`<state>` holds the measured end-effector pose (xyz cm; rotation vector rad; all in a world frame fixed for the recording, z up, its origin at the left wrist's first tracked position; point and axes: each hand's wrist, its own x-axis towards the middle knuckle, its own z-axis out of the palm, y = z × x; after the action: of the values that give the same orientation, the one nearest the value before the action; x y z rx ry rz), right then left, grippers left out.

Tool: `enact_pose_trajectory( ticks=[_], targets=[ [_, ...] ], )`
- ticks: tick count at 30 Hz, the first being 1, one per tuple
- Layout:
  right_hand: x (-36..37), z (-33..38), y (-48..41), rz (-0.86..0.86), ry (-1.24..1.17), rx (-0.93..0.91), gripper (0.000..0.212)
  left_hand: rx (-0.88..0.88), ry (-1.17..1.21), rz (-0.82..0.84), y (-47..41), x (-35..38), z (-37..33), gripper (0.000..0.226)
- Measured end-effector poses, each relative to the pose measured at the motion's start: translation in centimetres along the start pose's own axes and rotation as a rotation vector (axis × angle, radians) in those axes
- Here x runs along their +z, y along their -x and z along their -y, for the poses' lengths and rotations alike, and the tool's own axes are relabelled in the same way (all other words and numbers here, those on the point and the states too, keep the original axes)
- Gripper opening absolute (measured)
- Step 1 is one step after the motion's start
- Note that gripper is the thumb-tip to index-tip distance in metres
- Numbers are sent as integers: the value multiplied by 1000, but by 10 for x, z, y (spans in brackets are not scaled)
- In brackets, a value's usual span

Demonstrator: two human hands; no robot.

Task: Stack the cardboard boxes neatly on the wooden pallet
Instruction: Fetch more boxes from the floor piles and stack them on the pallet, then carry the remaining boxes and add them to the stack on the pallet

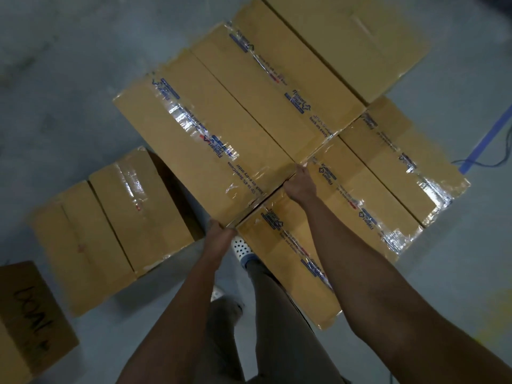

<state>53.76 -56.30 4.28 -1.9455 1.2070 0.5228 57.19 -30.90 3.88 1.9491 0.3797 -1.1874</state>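
I hold a long taped cardboard box [194, 134] by its near short edge. My left hand [219, 232] grips the near left corner. At the near right corner, my right hand [300, 184] curls its fingers over the edge. The box lies alongside a second like box [277, 79], with a third [349, 37] beyond. Lower down to the right lie three more taped boxes [360, 195], set crosswise; the nearest [288, 261] reaches toward my legs. The boxes hide the wooden pallet.
Two boxes [110, 217] stand side by side on the grey concrete floor [69, 79] at left. A darker box with handwriting [27, 314] sits at the bottom left. Blue tape [487, 134] marks the floor at right. My white shoe [241, 246] is just below the held box.
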Motion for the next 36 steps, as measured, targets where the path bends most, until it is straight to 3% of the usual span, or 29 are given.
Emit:
enact_pose_trajectory(
  ticks=[2, 6, 12, 19, 23, 26, 29, 36],
  targets=[
    [5, -8, 17, 18, -48, -38, 69, 10, -1, 3, 12, 5, 3, 55],
    [18, -35, 70, -6, -190, -11, 69, 85, 10, 12, 46, 9, 17, 20],
    [56, -91, 180, -39, -423, 94, 62, 172, 8, 4, 139, 6, 71, 70],
    [87, -179, 310, 54, -545, 8, 61, 355, -8, -24, 245, 34, 140, 66],
    [63, -220, 362, -8, -487, -50, 56, 532, 29, -18, 300, 70, 156, 61],
    [26, -254, 389, -92, -495, -85, 40, 589, -37, 1, 340, 110, 168, 60],
    [2, -272, 397, -152, -512, -104, 41, 593, -113, 32, 344, 136, 170, 61],
    [-88, -406, 413, -238, -409, -140, 40, 652, -143, 103, 368, 301, 139, 52]
  ],
)
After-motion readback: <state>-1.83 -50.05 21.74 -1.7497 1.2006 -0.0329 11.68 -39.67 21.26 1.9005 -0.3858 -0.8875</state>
